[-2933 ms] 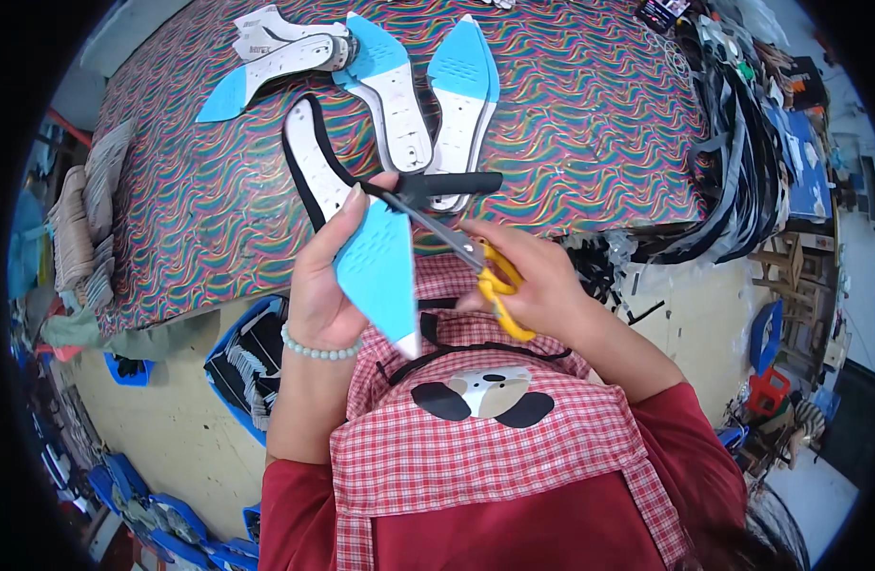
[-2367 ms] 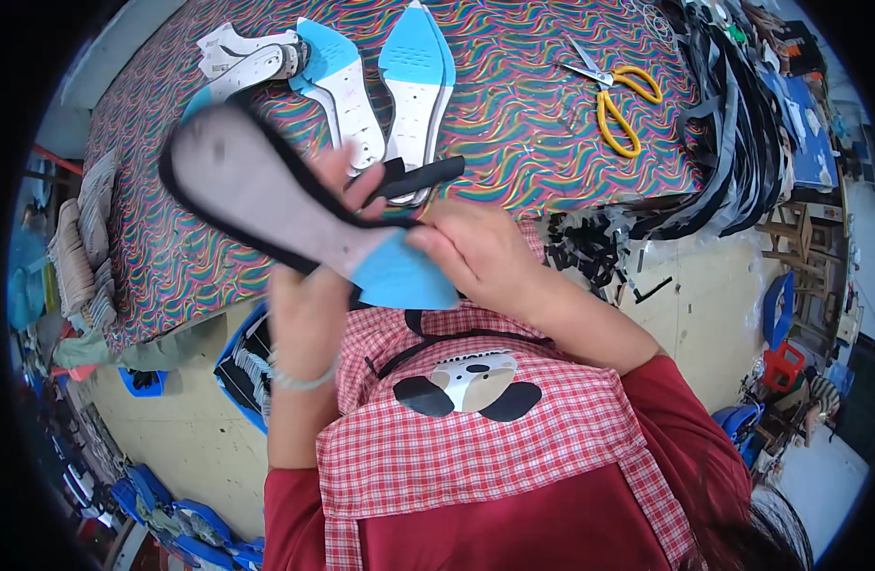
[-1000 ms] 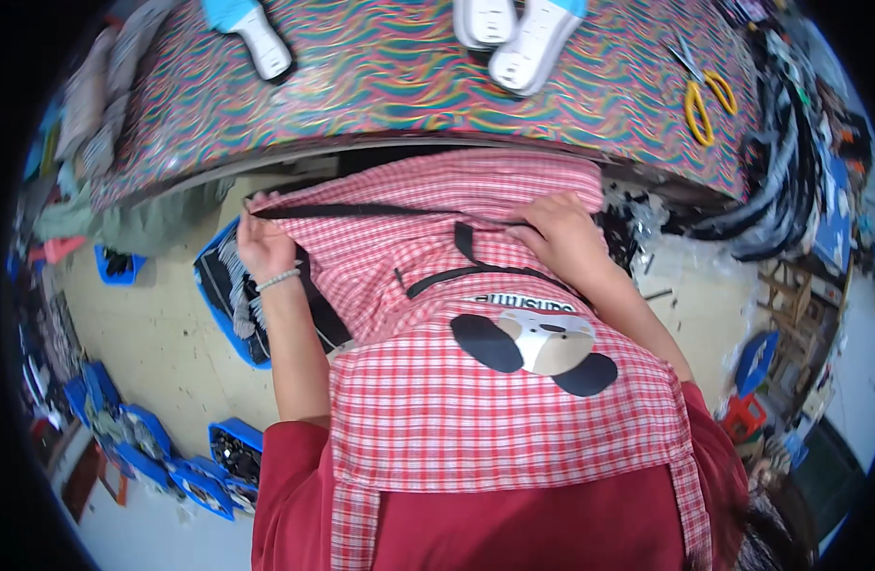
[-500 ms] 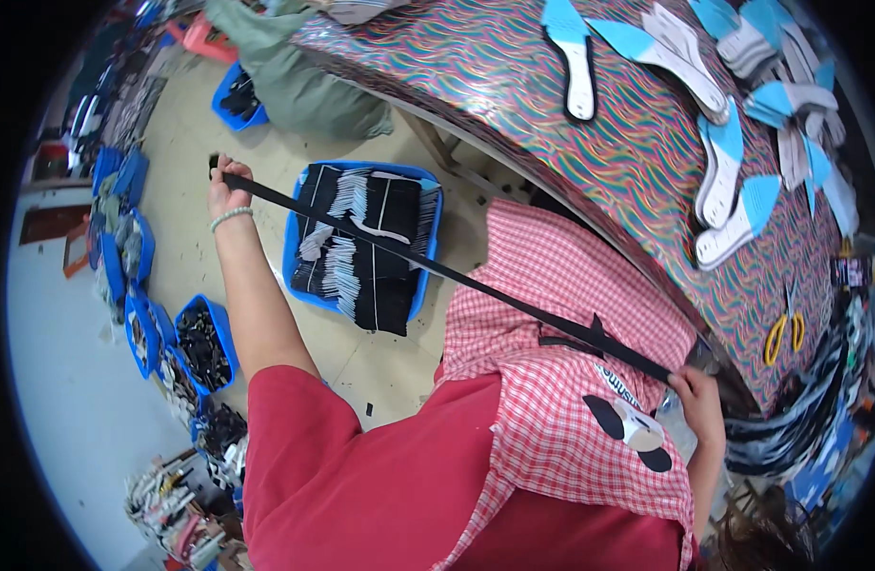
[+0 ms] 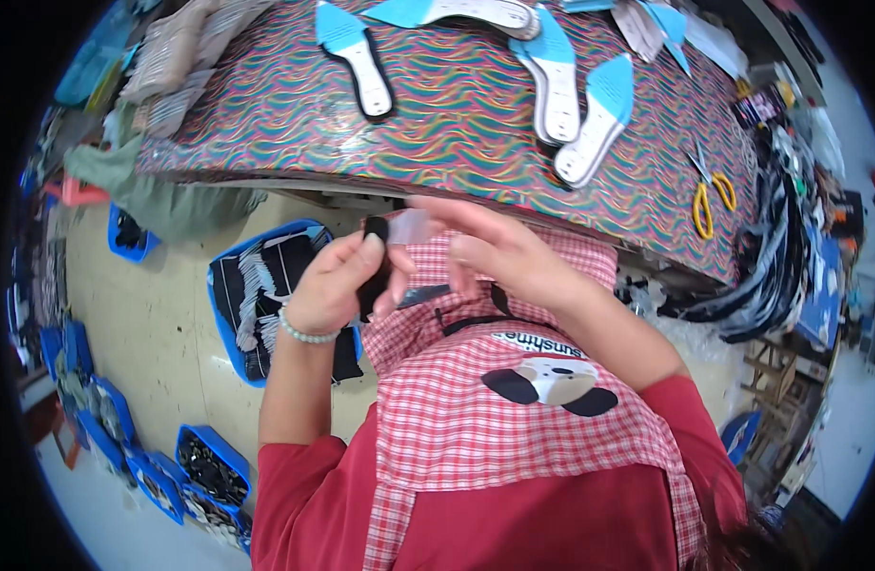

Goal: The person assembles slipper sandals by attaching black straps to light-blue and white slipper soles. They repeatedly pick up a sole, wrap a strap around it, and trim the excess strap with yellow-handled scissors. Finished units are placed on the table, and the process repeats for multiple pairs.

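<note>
My left hand (image 5: pixel 335 285) pinches a black strip (image 5: pixel 375 257) between thumb and fingers, in front of the apron at the table's near edge. At the strip's upper end is a small whitish, translucent piece (image 5: pixel 411 228), smeared by motion. To its right, my right hand (image 5: pixel 504 249) has its fingers stretched out and apart, close to that piece. Blur hides whether the fingertips touch it. A dark length (image 5: pixel 424 296) hangs below the hands, against the red checked apron (image 5: pixel 495 428).
Ahead is a table with a wavy-patterned cover (image 5: pixel 266 124). Blue-and-white insoles (image 5: pixel 595 119) and yellow-handled scissors (image 5: pixel 712 195) lie on it. A blue basket (image 5: pixel 230 333) of black stacked pieces stands on the floor at left, with more blue bins (image 5: pixel 209 466) beyond.
The black strip was stretched between both hands; now my hands have come together in front of the apron. My right hand has let go of its end. The view has turned toward the table.
</note>
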Demonstrator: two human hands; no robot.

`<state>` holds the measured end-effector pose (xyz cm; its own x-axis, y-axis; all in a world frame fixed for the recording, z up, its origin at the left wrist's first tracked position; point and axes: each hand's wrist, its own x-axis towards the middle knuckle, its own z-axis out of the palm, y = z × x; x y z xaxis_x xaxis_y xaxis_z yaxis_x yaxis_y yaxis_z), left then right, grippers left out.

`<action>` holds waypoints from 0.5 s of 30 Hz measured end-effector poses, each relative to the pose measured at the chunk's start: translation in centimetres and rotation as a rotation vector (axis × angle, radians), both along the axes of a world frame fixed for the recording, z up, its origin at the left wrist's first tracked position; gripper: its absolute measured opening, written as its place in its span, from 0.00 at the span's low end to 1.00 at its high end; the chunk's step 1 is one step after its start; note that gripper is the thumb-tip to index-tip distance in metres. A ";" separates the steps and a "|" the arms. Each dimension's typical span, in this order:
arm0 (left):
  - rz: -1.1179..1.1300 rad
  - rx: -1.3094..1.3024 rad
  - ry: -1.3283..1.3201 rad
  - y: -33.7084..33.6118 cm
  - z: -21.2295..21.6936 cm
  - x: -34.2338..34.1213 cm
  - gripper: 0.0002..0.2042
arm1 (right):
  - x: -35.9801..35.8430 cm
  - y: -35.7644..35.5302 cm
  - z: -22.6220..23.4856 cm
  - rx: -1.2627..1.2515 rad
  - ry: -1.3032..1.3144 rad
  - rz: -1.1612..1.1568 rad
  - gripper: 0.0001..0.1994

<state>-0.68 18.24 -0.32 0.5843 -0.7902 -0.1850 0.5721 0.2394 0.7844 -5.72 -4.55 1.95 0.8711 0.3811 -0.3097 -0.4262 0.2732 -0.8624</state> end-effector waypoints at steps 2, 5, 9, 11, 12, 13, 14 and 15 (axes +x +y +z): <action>0.000 0.073 -0.066 -1.7 0.2 -0.2 0.22 | 1.5 0.7 -0.1 -0.090 -0.074 -0.095 0.13; 0.175 0.135 -0.070 -3.8 0.7 -1.2 0.23 | 1.2 0.4 -0.4 -0.153 -0.146 -0.204 0.11; 0.490 0.197 -0.038 -5.4 -0.3 -1.4 0.20 | -0.8 -0.8 -2.2 -0.383 -0.326 -0.309 0.10; 0.432 0.170 -0.036 -5.5 -0.5 -1.8 0.19 | -1.9 -1.5 -1.4 -0.382 -0.230 -0.276 0.09; 0.400 0.155 -0.035 -5.5 -0.7 -1.9 0.19 | -2.3 -2.0 -1.2 -0.292 -0.171 -0.348 0.09; 0.340 0.128 -0.032 -5.1 -0.9 -1.4 0.17 | -2.7 -2.7 -1.0 -0.202 -0.116 -0.420 0.09; 0.463 0.019 -0.095 -5.3 -1.1 -0.4 0.16 | -2.9 -3.7 -0.8 -0.112 -0.070 -0.492 0.09; 0.584 -0.093 -0.156 -5.3 -1.4 0.7 0.15 | -3.8 -5.7 -0.6 -0.067 0.025 -0.537 0.10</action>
